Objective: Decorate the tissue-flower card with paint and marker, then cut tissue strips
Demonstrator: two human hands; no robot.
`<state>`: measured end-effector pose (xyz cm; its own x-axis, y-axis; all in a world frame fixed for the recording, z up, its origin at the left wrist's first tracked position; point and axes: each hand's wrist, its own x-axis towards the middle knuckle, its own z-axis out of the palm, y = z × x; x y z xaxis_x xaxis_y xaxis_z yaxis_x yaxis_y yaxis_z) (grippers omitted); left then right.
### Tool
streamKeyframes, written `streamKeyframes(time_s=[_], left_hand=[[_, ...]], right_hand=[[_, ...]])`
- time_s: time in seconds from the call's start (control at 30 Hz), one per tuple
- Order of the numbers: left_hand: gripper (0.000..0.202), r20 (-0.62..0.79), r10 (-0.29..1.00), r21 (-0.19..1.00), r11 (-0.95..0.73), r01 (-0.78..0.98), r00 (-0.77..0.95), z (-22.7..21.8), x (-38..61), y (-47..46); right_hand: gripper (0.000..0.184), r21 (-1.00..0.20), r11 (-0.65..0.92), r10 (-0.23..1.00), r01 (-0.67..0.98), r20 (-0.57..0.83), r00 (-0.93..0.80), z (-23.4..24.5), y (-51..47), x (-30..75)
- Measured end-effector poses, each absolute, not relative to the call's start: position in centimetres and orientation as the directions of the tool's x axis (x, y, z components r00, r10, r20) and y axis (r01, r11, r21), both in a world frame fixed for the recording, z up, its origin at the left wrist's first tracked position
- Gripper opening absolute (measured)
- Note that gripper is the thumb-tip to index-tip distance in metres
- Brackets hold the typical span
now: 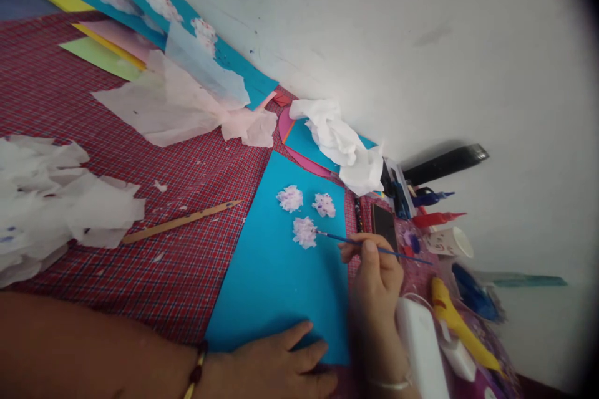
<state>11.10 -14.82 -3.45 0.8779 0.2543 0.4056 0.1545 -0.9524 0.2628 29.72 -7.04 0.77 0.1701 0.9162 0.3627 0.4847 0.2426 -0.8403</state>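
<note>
A blue paper sheet (276, 274) lies on the red checked tablecloth (154, 199). Three small white tissue flowers sit on it; the nearest tissue flower (304, 231) is touched by the tip of a thin blue paintbrush (374, 248). My right hand (374, 274) is closed in a pinch on that brush, just right of the sheet. My left hand (281, 365) lies flat with fingers spread on the sheet's near edge, holding nothing.
Crumpled white tissue (47, 206) lies at left, and more tissue (346, 143) by the wall. A wooden stick (182, 222) lies on the cloth. Paint tubes, a paper cup (449, 241), a black phone (384, 224) and a white box (421, 349) crowd the right. Coloured paper sheets (116, 12) lean at the back.
</note>
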Motion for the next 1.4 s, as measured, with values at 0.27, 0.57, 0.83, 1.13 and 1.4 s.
streamKeyframes(time_s=[0.27,0.57,0.83,1.13,1.4], left_hand=[[0.027,0.435,0.263,0.264,-0.952,0.157,0.861,-3.93,11.30,-15.11],[0.032,0.383,0.242,0.278,-0.950,0.139,0.891,-3.93,11.36,-14.99],[0.028,0.401,0.252,0.275,-0.950,0.147,0.881,-3.87,11.32,-15.05],[0.026,0.418,0.250,0.260,-0.954,0.149,0.873,-3.71,11.24,-14.86],[0.027,0.405,0.253,0.261,-0.953,0.154,0.879,-3.62,11.26,-14.81]], right_hand=[[0.026,-0.860,0.251,0.926,0.445,0.347,0.150,0.65,-6.96,29.59],[0.027,-0.844,0.246,0.939,0.476,0.330,0.100,0.75,-7.07,29.39],[0.025,-0.853,0.252,0.938,0.458,0.331,0.100,0.60,-6.84,29.30],[0.023,-0.877,0.239,0.952,0.417,0.295,0.076,0.45,-6.96,29.02],[0.022,-0.874,0.239,0.952,0.422,0.297,0.075,0.39,-6.86,28.99]])
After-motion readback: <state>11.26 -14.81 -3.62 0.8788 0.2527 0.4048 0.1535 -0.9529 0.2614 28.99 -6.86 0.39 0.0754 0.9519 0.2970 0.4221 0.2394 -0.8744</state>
